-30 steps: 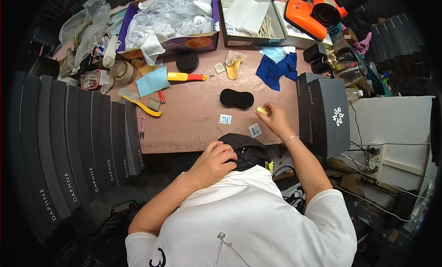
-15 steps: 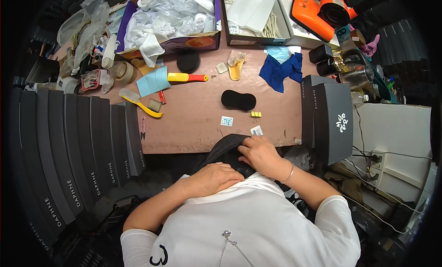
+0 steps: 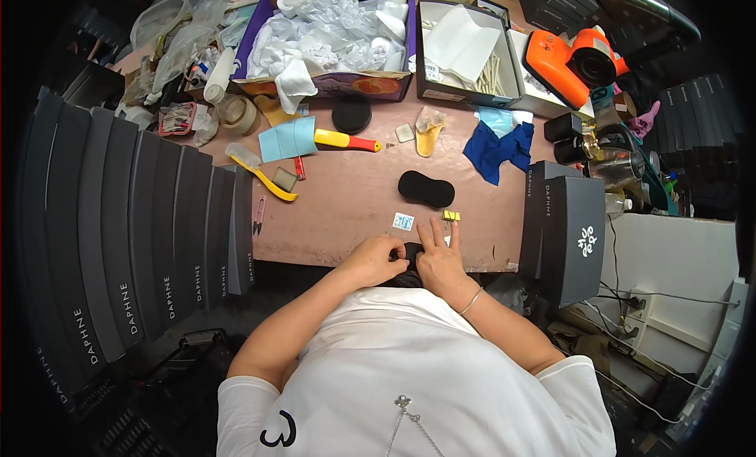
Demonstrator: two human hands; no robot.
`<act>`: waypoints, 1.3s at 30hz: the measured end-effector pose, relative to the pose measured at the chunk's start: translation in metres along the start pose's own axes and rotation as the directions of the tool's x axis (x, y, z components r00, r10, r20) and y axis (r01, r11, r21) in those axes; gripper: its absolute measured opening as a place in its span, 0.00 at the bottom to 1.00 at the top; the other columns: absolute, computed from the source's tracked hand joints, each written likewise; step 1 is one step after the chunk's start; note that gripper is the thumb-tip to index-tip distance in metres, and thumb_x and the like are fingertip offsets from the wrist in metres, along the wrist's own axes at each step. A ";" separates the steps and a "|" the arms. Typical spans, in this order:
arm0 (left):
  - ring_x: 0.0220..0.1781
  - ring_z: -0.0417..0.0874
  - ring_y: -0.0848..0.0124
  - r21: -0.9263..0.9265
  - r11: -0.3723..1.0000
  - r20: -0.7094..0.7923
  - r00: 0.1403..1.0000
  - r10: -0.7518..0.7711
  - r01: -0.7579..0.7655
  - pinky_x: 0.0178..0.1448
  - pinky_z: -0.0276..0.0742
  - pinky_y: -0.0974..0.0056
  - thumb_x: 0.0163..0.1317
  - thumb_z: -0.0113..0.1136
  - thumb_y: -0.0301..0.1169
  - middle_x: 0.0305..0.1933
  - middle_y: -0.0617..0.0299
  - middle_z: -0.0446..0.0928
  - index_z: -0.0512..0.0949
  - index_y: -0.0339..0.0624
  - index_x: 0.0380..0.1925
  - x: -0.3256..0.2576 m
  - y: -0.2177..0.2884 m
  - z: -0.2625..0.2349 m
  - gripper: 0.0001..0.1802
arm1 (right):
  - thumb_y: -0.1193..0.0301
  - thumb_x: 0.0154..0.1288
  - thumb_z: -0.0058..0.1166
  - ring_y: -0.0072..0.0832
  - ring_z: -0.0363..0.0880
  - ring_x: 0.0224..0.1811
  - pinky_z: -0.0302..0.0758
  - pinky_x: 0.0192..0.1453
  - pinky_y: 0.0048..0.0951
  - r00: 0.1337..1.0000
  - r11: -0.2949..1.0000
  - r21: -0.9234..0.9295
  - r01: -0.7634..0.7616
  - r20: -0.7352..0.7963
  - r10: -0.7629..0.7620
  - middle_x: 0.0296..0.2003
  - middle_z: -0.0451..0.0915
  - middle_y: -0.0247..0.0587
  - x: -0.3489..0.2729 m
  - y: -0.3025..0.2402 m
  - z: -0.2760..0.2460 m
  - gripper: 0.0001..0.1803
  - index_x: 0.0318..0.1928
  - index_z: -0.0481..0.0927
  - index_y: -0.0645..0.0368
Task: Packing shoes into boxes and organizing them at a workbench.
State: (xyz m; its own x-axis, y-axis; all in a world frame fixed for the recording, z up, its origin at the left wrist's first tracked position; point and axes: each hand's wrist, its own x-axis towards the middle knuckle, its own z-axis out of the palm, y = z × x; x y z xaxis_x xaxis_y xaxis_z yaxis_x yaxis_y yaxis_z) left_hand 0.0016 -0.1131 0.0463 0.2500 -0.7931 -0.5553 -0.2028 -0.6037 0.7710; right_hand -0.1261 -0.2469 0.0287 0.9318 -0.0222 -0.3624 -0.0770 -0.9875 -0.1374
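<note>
At the near edge of the brown desk (image 3: 339,213), the left hand (image 3: 378,258) and right hand (image 3: 438,260) together pinch a small black fabric piece (image 3: 409,255), the right's fingers spread flat to press it steady. Half a second ago the piece lay lower, over the lap. Just beyond sit a small yellow clip (image 3: 451,215) and a black oval pad (image 3: 426,188), within reach.
</note>
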 end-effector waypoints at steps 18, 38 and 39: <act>0.63 0.68 0.51 0.152 0.932 -0.126 0.929 0.347 -0.328 0.65 0.66 0.53 0.51 0.71 0.40 0.61 0.48 0.67 0.69 0.38 0.60 -0.045 0.030 0.010 0.37 | 0.71 0.56 0.62 0.46 0.72 0.62 0.65 0.68 0.42 0.980 0.687 0.723 0.072 -0.180 0.086 0.56 0.75 0.49 -0.096 0.043 -0.047 0.19 0.46 0.78 0.69; 0.47 0.79 0.56 -0.098 0.865 0.519 0.717 0.466 -0.491 0.70 0.62 0.51 0.69 0.50 0.36 0.42 0.54 0.79 0.76 0.39 0.41 -0.039 0.044 0.033 0.12 | 0.74 0.63 0.58 0.20 0.75 0.38 0.73 0.40 0.19 0.870 0.413 0.910 -0.019 -0.189 0.456 0.46 0.74 0.39 -0.111 0.045 -0.042 0.13 0.45 0.77 0.69; 0.48 0.79 0.57 -0.083 0.854 0.524 0.707 0.476 -0.513 0.71 0.61 0.50 0.70 0.49 0.36 0.42 0.54 0.79 0.75 0.39 0.41 -0.038 0.045 0.032 0.12 | 0.74 0.64 0.58 0.17 0.73 0.37 0.73 0.39 0.17 0.862 0.346 0.938 -0.025 -0.155 0.483 0.46 0.73 0.37 -0.108 0.043 -0.042 0.12 0.46 0.77 0.69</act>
State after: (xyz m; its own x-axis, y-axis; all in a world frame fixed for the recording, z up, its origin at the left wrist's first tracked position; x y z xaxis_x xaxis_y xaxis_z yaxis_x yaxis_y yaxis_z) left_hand -0.0475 -0.1125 0.0926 -0.4158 -0.8896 -0.1892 -0.2225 -0.1022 0.9696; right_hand -0.2149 -0.2939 0.1002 0.8209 -0.5203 -0.2355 -0.3825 -0.1947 -0.9032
